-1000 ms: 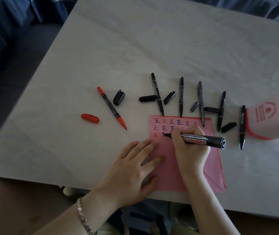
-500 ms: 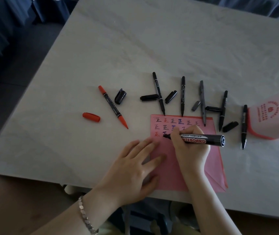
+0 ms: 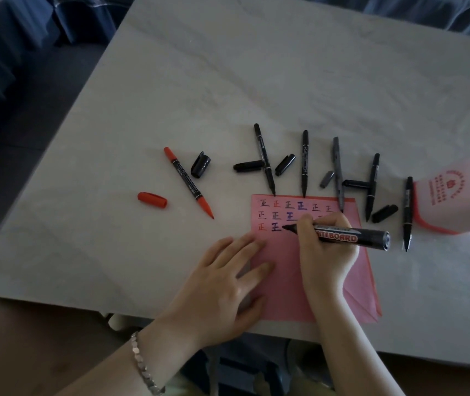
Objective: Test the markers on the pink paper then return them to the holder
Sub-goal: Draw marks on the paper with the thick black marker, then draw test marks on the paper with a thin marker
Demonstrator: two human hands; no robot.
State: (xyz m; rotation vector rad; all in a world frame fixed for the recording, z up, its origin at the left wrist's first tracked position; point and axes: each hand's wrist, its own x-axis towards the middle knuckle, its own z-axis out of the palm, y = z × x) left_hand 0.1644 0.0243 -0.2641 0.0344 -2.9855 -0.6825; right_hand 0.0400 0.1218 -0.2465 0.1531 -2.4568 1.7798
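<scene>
My right hand grips a thick black whiteboard marker, its tip touching the pink paper in the third row of written characters. My left hand lies flat, fingers spread, on the paper's left edge. Several uncapped black and grey markers lie in a row above the paper, with loose black caps among them. To the left, a red marker lies uncapped with its red cap beside it. The white and red holder lies on its side at the right edge.
The pale marble table has a rounded near-left corner and a front edge just under my wrists. Dark blue fabric shows beyond the table at the far left. A silver bracelet is on my left wrist.
The marker tip has shifted slightly right along the third row, and a dark character now stands finished there. My left hand stays pressed on the paper.
</scene>
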